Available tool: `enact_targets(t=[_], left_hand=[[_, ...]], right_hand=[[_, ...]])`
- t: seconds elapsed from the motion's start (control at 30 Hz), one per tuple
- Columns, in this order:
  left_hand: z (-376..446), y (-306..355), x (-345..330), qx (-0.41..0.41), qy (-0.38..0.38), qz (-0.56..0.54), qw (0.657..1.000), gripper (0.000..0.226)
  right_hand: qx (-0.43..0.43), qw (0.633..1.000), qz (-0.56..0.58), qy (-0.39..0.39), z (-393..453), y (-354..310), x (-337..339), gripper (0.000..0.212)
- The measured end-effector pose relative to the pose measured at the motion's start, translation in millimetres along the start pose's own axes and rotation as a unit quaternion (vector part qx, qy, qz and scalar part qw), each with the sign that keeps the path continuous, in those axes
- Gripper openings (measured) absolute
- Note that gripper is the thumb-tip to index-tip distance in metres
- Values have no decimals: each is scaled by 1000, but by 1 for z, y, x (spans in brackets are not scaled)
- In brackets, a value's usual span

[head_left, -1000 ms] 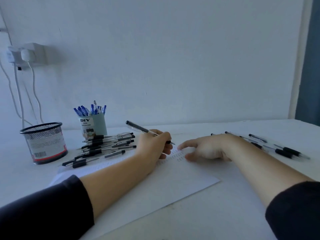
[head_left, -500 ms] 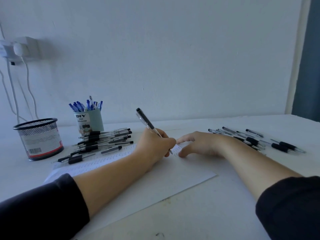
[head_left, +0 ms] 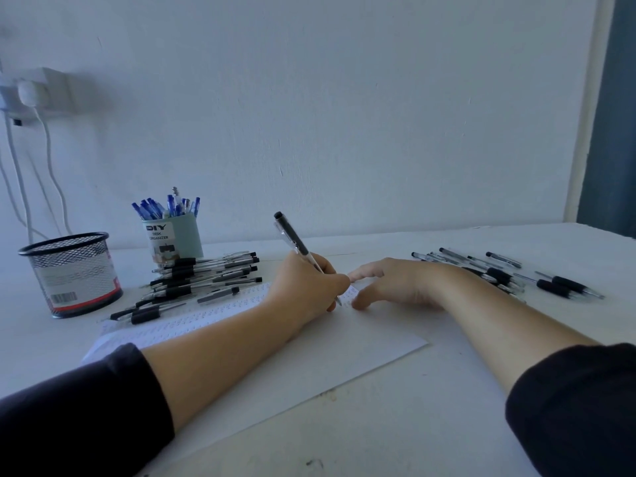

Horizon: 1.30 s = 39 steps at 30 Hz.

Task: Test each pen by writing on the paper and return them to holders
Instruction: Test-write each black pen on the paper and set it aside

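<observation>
My left hand (head_left: 304, 285) grips a black pen (head_left: 295, 242) in a writing hold, its tip down on the white paper (head_left: 327, 359) near the sheet's far edge. My right hand (head_left: 395, 283) lies flat on the paper just right of the tip, fingers spread, holding nothing. Rows of small marks cover the paper's left part. A pile of black pens (head_left: 199, 278) lies at the paper's far left corner. More black pens (head_left: 509, 271) are scattered to the right, behind my right forearm.
A black mesh holder (head_left: 74, 273) stands at the far left. A pale green holder (head_left: 173, 239) full of blue pens stands behind the pile. White cables hang from a wall socket (head_left: 34, 92) above the mesh holder. The white table meets the wall close behind.
My left hand swung the pen from a flat, leftward lean to a steep upright angle and set its tip on the paper. My right hand stayed flat, shifting slightly nearer the tip.
</observation>
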<state>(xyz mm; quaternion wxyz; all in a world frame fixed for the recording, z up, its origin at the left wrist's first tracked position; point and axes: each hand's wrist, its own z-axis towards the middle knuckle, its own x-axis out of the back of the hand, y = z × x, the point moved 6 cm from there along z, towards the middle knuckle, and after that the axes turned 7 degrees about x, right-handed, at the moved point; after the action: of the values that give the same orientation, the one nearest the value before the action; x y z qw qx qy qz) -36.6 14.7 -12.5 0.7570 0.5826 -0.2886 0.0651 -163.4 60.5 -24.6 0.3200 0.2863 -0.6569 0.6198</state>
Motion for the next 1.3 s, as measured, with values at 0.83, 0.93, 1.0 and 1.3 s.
enact_targets(t=[0.83,0.93,1.0,1.3], left_hand=[[-1,0,1,-8,12,11,1000,18],[-2,0,1,-7,10,11,1000,19],[-2,1,1,-7,11,12,1000,21],[-3,1,0,-17,11,9,1000,22]], right_hand=[[0,1000,-8,-3,1,0,-1,45],[-2,1000,-4,-3,0,0,-1,46],[-4,1000,-2,-2,-1,0,0,44],[2,1000,0,-5,-3,-3,0,42]])
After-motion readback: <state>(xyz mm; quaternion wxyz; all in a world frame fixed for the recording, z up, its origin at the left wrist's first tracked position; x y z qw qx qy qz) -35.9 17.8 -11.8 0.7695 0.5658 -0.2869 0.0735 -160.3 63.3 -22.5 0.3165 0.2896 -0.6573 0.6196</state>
